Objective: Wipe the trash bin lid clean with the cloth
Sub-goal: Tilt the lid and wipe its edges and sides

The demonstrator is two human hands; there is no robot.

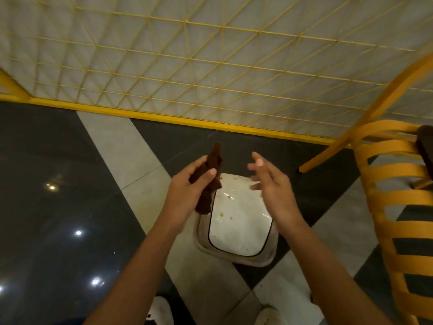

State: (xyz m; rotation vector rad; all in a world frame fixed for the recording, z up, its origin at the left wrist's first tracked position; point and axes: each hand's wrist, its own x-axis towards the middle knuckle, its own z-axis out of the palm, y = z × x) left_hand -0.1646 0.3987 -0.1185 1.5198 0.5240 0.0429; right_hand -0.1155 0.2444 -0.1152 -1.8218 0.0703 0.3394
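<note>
A trash bin stands on the floor below me, its white lid point(236, 228) speckled with small brown spots and framed by a grey rim point(255, 260). My left hand point(187, 195) is raised above the lid's left edge and grips a dark brown cloth point(210, 179), which sticks up past my fingers and hangs down below my palm. My right hand point(271, 184) hovers over the lid's upper right part, fingers spread and blurred, holding nothing. Neither hand touches the lid.
A yellow wire-mesh fence point(210, 66) with a yellow base rail runs across the back. An orange slatted chair point(398, 207) stands close at the right, with a dark object on it. The floor has glossy black and grey tiles. My white shoes point(161, 310) show at the bottom.
</note>
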